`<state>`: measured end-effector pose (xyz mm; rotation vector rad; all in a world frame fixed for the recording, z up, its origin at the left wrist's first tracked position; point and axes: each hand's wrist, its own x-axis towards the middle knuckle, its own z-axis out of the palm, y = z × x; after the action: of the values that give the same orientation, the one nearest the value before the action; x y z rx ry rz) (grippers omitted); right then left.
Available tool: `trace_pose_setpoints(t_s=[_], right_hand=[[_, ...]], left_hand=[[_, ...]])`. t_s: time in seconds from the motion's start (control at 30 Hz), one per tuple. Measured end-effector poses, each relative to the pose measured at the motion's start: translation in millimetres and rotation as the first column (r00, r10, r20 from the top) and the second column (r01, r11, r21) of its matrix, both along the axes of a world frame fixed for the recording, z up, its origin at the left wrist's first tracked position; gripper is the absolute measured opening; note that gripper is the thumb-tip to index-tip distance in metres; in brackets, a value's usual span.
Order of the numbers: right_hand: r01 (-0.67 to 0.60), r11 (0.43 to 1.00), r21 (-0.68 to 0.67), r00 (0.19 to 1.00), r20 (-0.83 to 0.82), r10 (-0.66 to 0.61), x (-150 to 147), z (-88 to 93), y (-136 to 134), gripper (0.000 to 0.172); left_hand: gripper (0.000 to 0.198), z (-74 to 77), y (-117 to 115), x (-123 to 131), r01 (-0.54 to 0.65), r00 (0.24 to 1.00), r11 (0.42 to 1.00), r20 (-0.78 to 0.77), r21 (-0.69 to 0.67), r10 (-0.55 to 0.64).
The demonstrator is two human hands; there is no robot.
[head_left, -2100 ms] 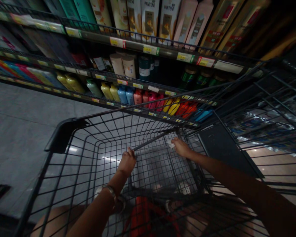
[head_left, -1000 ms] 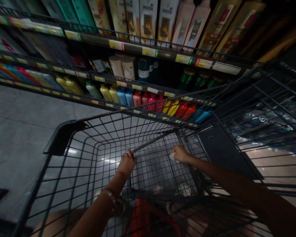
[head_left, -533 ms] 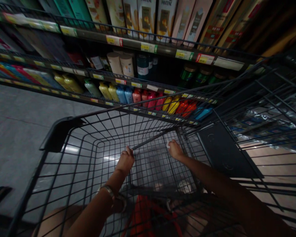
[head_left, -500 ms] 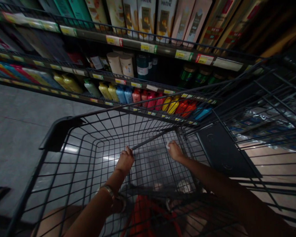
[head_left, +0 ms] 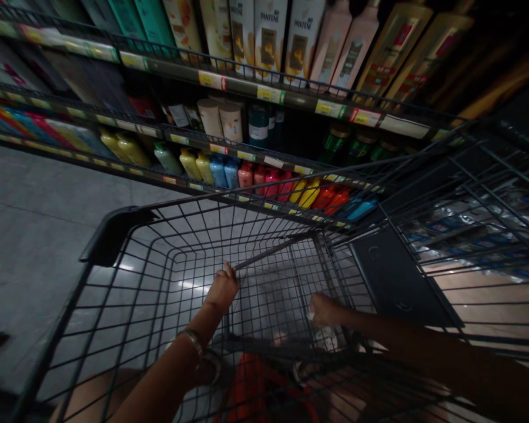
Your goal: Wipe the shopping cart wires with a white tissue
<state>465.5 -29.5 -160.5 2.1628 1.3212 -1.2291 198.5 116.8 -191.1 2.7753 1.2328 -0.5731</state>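
Observation:
Both of my hands are inside a dark wire shopping cart [head_left: 127, 224]. Fingers of my left hand [head_left: 223, 286] are closed round the near end of a dark metal bar [head_left: 267, 252] that slants across the basket. My right hand [head_left: 325, 309] is closed on a small white wipe or tissue [head_left: 311, 316], with only a bit of it showing. It hangs above the wire floor on the right, apart from the bar. A dark flat panel [head_left: 399, 275] is fixed to the cart's right part, beyond my right forearm.
Store shelves [head_left: 242, 154] with shampoo bottles [head_left: 268, 41] and colourful pump bottles [head_left: 220, 170] stand beyond the cart. Grey floor [head_left: 39, 194] shows at left. Something red [head_left: 249, 382] is under the wires near my legs. Shiny packages [head_left: 480, 223] sit at far right.
My right hand has moved down and slightly right with the white wipe, away from the bar's far end. My left hand stays on the bar. The view has shifted slightly.

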Motion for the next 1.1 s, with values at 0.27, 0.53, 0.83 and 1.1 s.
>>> trace_pose_setpoints(t_s=[0.27,0.53,0.83,1.1], right_hand=[[-0.096,0.909,0.406,0.976,0.216,0.006,50,2.8,91,0.034],[-0.153,0.944,0.292,0.952,0.298,0.062,35,-21.4,85,0.046],[-0.159,0.973,0.167,0.949,0.296,0.105,22,-7.8,54,0.04],[-0.163,0.984,0.069,0.963,0.226,0.144,15,1.5,4,0.034]], left_hand=[[0.046,4.3,4,1,0.001,1.0,1.0,-0.028,-0.004,-0.001],[0.047,5.1,7,0,0.016,0.999,1.0,-0.051,-0.006,-0.017],[0.046,8.4,6,0,0.033,0.999,0.999,-0.02,0.013,-0.033],[0.045,8.0,5,3,0.055,0.998,0.998,-0.027,0.028,-0.054]])
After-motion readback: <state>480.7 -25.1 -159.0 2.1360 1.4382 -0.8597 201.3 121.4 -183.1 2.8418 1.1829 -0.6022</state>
